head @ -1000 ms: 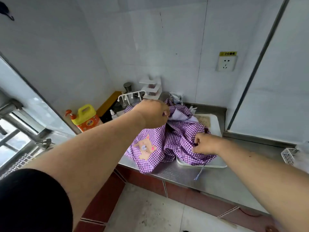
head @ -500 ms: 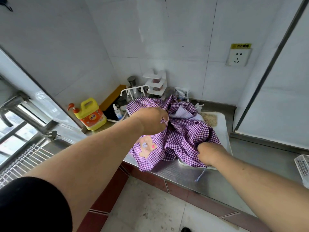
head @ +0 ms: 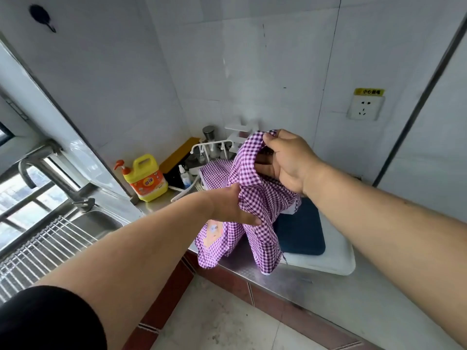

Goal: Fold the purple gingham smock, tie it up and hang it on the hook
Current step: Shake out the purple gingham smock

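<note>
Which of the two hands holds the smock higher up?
The right hand: it grips the purple gingham smock at its topmost bunched edge, lifted off the counter, while the left hand holds the cloth lower down, mid-fabric.

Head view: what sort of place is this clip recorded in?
Most likely a small home kitchen. A steel sink with a tap sits at the left of a steel counter, a yellow dish-soap bottle stands in the corner, and the walls are tiled white.

A yellow sticker (head: 369, 91) above the wall socket (head: 364, 108) bears Chinese characters — too small to read.
</note>
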Demonstrator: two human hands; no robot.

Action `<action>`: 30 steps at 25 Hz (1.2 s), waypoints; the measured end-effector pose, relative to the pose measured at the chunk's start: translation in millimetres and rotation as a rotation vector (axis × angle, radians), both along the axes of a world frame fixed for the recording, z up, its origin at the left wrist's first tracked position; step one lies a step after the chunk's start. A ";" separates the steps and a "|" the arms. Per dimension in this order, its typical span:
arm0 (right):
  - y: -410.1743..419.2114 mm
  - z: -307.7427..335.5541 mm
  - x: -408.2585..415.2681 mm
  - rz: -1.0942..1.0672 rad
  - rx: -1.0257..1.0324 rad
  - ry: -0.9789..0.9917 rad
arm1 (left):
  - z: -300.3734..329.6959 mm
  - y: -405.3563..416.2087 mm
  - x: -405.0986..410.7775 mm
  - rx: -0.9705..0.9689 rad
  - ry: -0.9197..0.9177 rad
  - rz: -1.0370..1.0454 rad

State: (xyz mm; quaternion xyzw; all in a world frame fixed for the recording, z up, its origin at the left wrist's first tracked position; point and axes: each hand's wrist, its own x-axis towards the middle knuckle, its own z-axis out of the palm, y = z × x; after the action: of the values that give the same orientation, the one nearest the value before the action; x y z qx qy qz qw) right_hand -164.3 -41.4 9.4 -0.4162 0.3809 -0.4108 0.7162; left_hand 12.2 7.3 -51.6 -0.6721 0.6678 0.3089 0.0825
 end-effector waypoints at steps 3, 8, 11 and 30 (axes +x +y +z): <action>9.3 32.5 12.5 0.076 -0.005 -0.237 | 17.5 8.9 4.6 -0.129 0.359 0.184; 23.6 50.9 30.6 0.180 -0.214 -0.090 | 51.0 29.5 17.5 -0.363 0.814 0.583; 23.7 45.7 32.9 0.090 -0.469 0.218 | 74.5 39.2 39.4 -0.500 0.904 0.832; 132.9 -67.3 85.0 0.477 -0.485 0.715 | 236.5 127.1 78.6 -0.831 1.117 0.911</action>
State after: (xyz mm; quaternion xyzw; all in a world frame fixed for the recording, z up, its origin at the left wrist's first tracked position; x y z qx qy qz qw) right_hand -79.3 91.5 -57.8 -0.7616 0.3902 -0.1434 0.4971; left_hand 90.7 134.4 184.8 -0.6002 0.3328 0.3283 -0.6490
